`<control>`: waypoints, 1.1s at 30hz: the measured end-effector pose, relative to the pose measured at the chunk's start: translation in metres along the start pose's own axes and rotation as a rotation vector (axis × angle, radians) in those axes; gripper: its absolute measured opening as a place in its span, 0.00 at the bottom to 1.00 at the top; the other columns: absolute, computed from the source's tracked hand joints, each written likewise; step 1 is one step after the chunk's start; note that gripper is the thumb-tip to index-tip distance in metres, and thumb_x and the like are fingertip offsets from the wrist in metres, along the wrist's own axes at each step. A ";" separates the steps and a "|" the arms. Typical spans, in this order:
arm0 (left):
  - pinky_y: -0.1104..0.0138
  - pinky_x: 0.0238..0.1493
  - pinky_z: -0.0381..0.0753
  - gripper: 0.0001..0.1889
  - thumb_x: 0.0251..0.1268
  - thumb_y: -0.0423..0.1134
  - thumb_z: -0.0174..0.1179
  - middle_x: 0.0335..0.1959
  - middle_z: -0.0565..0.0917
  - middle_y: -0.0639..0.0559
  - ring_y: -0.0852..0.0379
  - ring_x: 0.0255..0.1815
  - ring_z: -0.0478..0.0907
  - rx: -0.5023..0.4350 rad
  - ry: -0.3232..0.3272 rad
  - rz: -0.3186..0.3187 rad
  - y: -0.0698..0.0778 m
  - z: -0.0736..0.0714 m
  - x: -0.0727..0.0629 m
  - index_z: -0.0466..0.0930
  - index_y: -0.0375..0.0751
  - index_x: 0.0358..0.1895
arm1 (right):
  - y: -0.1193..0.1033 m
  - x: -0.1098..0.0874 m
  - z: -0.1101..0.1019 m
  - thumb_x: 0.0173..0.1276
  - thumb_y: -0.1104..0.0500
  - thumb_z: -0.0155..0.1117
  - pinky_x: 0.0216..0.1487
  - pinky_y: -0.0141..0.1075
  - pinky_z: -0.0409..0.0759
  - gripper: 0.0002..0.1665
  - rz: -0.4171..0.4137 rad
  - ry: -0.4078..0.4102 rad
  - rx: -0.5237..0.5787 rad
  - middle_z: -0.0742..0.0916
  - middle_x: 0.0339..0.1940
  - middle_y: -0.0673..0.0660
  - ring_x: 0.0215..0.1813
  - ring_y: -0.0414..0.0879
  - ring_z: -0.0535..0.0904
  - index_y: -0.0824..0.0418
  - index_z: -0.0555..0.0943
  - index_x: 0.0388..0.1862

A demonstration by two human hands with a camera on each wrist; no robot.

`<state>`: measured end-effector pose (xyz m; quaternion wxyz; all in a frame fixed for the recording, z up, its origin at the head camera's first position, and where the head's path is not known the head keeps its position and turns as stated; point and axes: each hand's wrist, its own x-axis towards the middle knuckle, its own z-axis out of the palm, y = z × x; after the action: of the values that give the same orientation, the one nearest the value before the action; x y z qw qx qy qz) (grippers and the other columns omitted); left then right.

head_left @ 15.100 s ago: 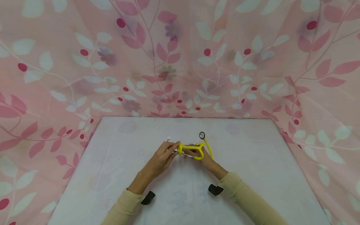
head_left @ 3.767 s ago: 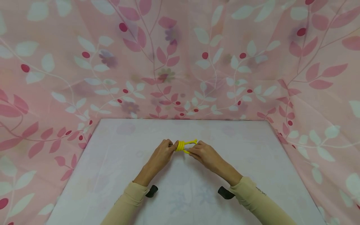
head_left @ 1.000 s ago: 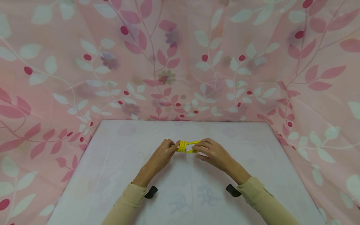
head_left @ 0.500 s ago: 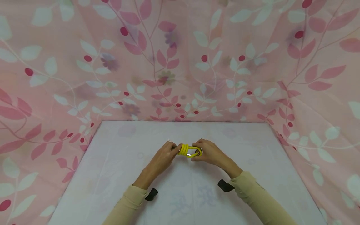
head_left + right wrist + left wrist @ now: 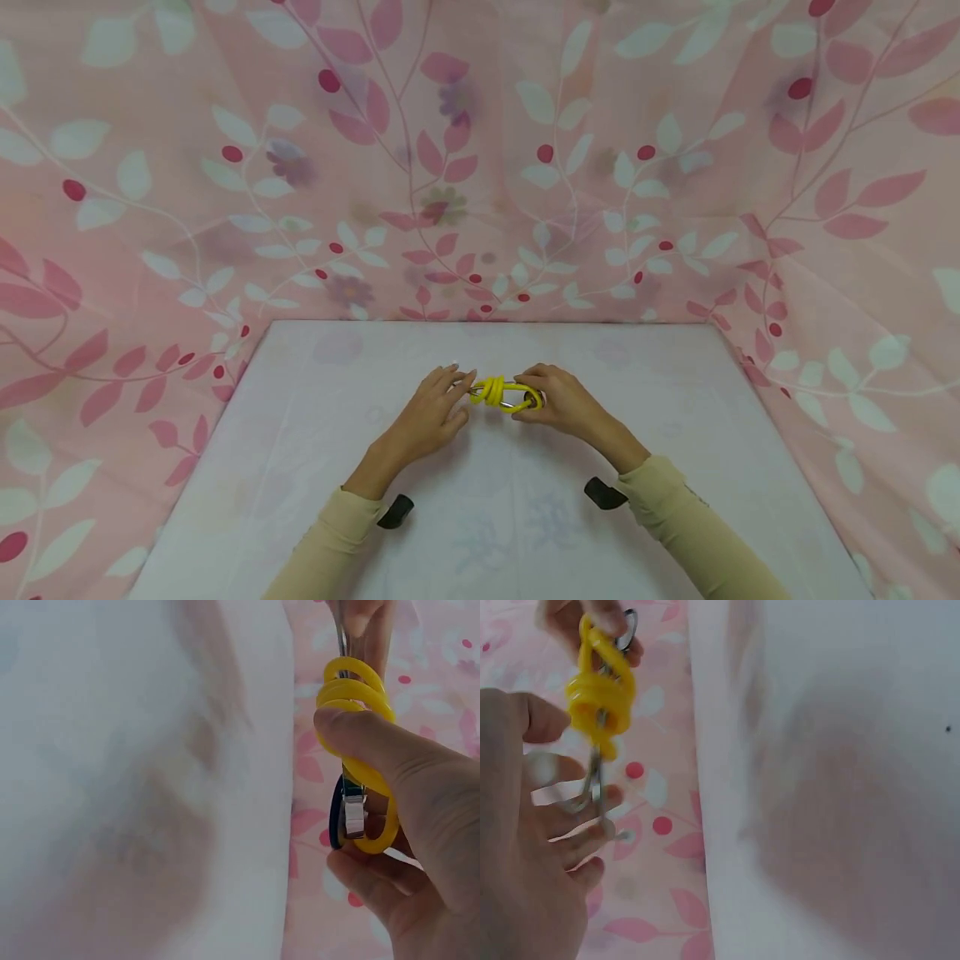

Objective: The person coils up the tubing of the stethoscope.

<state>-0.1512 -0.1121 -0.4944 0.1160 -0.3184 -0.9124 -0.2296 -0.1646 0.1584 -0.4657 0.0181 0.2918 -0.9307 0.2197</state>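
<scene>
A stethoscope (image 5: pixel 492 390) is held up above the table, its yellow tubing (image 5: pixel 600 697) coiled several turns round the metal ear tubes (image 5: pixel 598 784). My right hand (image 5: pixel 572 407) grips its right end, thumb over the coils and fingers near the dark-rimmed chest piece (image 5: pixel 339 814). At the other end, my left hand (image 5: pixel 425 417) has its fingers loosely extended beside the ear tubes. In the left wrist view the left thumb stands apart from the coil; whether those fingers touch the metal cannot be told. One pale ear tip (image 5: pixel 623 835) shows beyond the left fingertips.
A white-covered table (image 5: pixel 495 508) lies under both hands. Pink leaf-patterned cloth (image 5: pixel 480 167) hangs behind it and along both sides. Dark wrist devices (image 5: pixel 395 512) protrude from beneath the sleeves.
The tubing, stretched in a loose loop 15 seconds ago, is now wound in several coils. Over the last half second the left fingers loosened and spread, while the right hand kept its grip.
</scene>
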 end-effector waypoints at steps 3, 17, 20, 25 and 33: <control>0.45 0.75 0.58 0.22 0.69 0.42 0.56 0.62 0.79 0.44 0.42 0.72 0.66 -0.008 -0.016 -0.029 -0.006 -0.005 -0.002 0.76 0.39 0.64 | 0.003 -0.002 0.002 0.53 0.43 0.78 0.57 0.45 0.81 0.37 -0.017 0.008 -0.022 0.84 0.53 0.54 0.54 0.48 0.79 0.58 0.82 0.60; 0.49 0.67 0.68 0.14 0.63 0.43 0.64 0.53 0.85 0.51 0.48 0.64 0.74 0.215 0.023 -0.003 -0.031 0.022 0.008 0.87 0.43 0.48 | 0.033 -0.003 0.033 0.50 0.48 0.80 0.60 0.46 0.79 0.40 -0.057 0.135 -0.041 0.83 0.60 0.55 0.61 0.50 0.79 0.58 0.79 0.63; 0.50 0.67 0.69 0.15 0.64 0.43 0.62 0.57 0.83 0.50 0.48 0.65 0.73 0.214 0.007 -0.018 -0.035 0.033 0.012 0.86 0.43 0.50 | 0.042 -0.004 0.042 0.51 0.50 0.80 0.61 0.47 0.79 0.40 -0.029 0.141 -0.024 0.82 0.61 0.55 0.62 0.51 0.79 0.59 0.78 0.63; 0.49 0.65 0.70 0.14 0.65 0.43 0.62 0.58 0.83 0.48 0.47 0.65 0.74 0.215 0.005 -0.048 -0.039 0.045 0.017 0.86 0.43 0.51 | 0.052 -0.002 0.057 0.53 0.53 0.79 0.61 0.48 0.79 0.38 -0.008 0.175 0.017 0.82 0.61 0.56 0.62 0.52 0.79 0.61 0.78 0.63; 0.50 0.64 0.73 0.13 0.67 0.44 0.61 0.63 0.79 0.48 0.48 0.66 0.72 0.239 0.029 -0.083 -0.041 0.056 0.018 0.87 0.45 0.50 | 0.061 -0.001 0.071 0.58 0.47 0.75 0.65 0.48 0.75 0.37 0.101 0.142 0.101 0.80 0.65 0.53 0.67 0.51 0.76 0.57 0.76 0.66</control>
<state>-0.1946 -0.1035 -0.5509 0.1568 -0.2611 -0.9438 -0.1282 -0.1903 0.1740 -0.5538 0.0580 0.2289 -0.9284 0.2870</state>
